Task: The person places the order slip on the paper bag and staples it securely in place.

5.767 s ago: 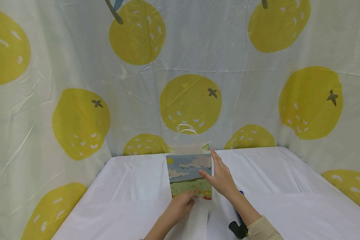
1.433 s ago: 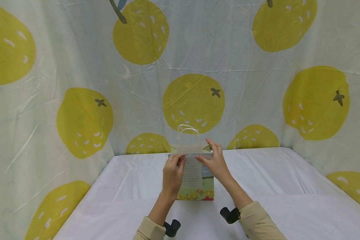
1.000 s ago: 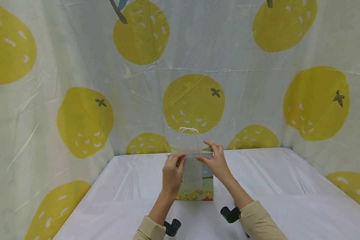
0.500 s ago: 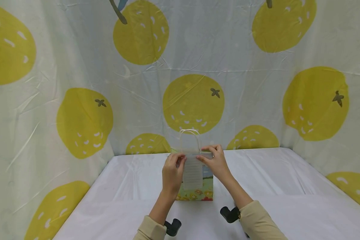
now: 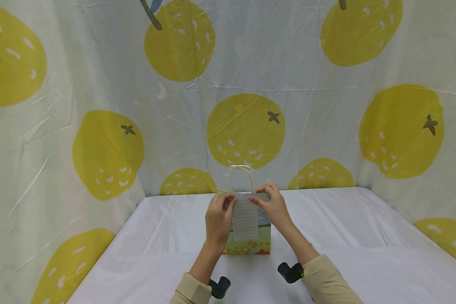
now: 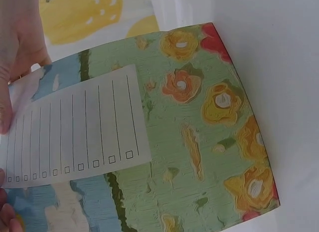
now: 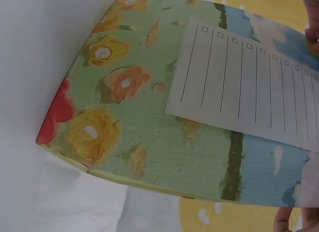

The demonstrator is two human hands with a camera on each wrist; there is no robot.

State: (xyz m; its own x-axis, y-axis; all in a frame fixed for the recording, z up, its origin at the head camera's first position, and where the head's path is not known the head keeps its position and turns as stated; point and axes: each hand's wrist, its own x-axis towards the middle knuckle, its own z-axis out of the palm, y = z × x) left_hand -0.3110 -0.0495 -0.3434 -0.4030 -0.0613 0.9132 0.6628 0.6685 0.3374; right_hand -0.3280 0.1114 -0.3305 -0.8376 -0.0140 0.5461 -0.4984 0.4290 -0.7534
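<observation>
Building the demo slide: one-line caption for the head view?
Left hand and right hand hold a lined sheet against an upright paper bag.

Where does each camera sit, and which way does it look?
Head: on the head, looking forward and down; left hand, right hand and sleeves show.
Left wrist: on that wrist, facing the bag; both hands show partly, at left.
Right wrist: on that wrist, facing it too; hands partly at right.
Both wrist views share bag and lined sheet.

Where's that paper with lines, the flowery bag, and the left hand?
Lined paper (image 6: 75, 129), left wrist view: its middle.
Flowery bag (image 7: 159, 137), right wrist view: green front.
Left hand (image 5: 217, 218), head view: back of hand.
</observation>
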